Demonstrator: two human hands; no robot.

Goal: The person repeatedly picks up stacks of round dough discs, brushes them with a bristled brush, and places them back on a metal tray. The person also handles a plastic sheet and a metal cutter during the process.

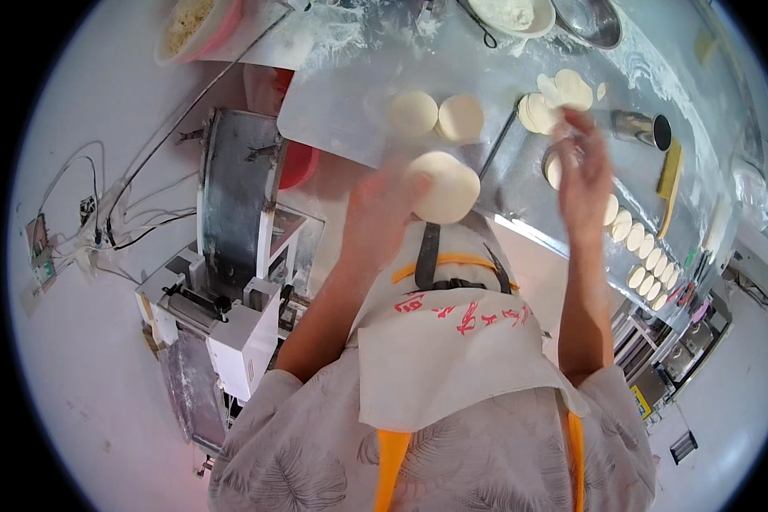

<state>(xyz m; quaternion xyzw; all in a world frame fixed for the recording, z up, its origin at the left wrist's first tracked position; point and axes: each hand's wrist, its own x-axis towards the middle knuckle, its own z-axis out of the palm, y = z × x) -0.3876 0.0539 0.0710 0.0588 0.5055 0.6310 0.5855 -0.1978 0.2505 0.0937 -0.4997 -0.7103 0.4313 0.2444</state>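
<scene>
My left hand (382,209) grips a flat round dough wrapper (446,189) by its left edge, held in front of the table's near edge. Just beyond it, two more dough rounds (460,119) lie side by side on the metal table (341,111). Smeared by motion, my right hand (584,171) is over the table at the right, its fingers by a loose pile of dough wrappers (569,90). Whether those fingers hold anything cannot be made out. Partly behind this hand is another pale dough piece (554,170).
A thin dark rod (499,136) lies between the dough groups. Rightward are a metal cup (642,130), a yellow brush (670,179) and rows of small dough pieces (647,252). Flour bowl (514,15) and steel bowl (593,21) stand far off. A belt machine (239,188) is at left.
</scene>
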